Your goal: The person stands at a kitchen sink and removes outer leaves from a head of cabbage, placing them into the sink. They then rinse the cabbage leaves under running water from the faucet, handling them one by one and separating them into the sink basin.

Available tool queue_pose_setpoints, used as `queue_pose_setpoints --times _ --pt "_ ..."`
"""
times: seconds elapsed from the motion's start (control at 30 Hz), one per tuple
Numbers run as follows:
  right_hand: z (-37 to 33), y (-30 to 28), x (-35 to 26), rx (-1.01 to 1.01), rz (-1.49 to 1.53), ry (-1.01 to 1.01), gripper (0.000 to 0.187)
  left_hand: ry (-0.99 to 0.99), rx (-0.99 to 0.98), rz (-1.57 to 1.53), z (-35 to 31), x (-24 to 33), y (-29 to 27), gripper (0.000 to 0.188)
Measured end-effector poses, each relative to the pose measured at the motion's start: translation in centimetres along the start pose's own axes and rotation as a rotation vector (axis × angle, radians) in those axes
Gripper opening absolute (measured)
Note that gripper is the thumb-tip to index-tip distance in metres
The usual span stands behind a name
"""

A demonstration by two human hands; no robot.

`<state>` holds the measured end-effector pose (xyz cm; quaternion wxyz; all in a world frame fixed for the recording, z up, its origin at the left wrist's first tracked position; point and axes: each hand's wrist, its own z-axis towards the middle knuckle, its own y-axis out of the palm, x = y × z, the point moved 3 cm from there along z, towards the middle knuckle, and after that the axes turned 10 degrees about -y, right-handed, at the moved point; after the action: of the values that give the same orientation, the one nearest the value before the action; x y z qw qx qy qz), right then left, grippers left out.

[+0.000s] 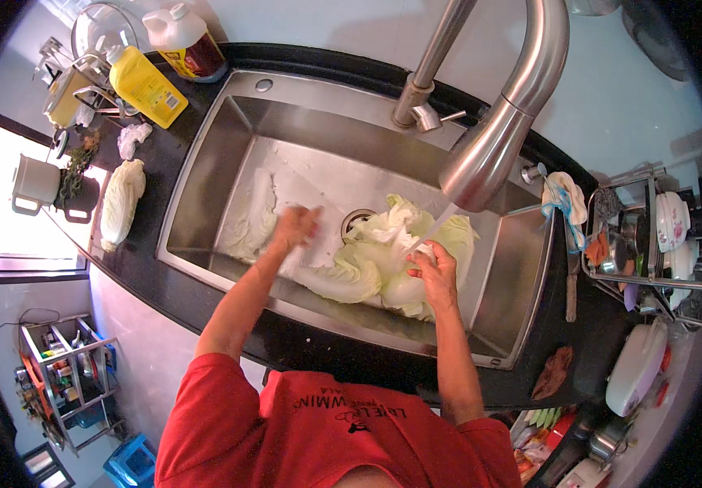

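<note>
Both my hands are down in the steel sink (204,175), washing cabbage leaves. My left hand (295,228) is blurred, over the long pale leaf (255,215) lying flat on the sink floor left of the drain (356,220); fingers look curled down onto a leaf, but I cannot tell if they grip it. My right hand (435,272) is clenched on a white leaf stem (417,244), held up under the thin stream of water (440,221) from the faucet (497,122). The pile of cabbage leaves (383,260) sits in the middle of the sink, right of the drain, touching my right hand. On the black counter (164,154) left of the sink lies another cabbage piece (121,202), well apart from my hands. Behind it stand a yellow bottle (146,85) and a white jug (184,41). A dish rack (652,236) with bowls stands at right.
</note>
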<state>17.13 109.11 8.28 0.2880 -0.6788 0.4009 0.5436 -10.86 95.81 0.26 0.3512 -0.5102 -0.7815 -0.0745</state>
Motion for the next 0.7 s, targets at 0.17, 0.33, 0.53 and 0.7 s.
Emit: queue_pose_setpoints --times 0.17,0.33,0.53,0.7 --pt "-2.2 1.3 -1.6 -0.016 -0.166 -0.219 0.030 -0.144 -0.585 -0.412 -9.3 3.1 11.1 0.066" --pt "-4.4 3.3 -3.1 -0.121 -0.553 -0.658 0.026 -0.056 -0.542 -0.863 -9.1 4.3 15.1 0.043" --pt "-3.5 0.1 -2.7 0.397 -0.523 -0.463 0.055 -0.117 -0.506 -1.041 -10.2 4.9 14.8 0.028" --pt "-0.4 -0.6 0.2 0.272 0.204 -0.117 0.029 -0.194 -0.579 -1.029 -9.8 3.5 16.7 0.029"
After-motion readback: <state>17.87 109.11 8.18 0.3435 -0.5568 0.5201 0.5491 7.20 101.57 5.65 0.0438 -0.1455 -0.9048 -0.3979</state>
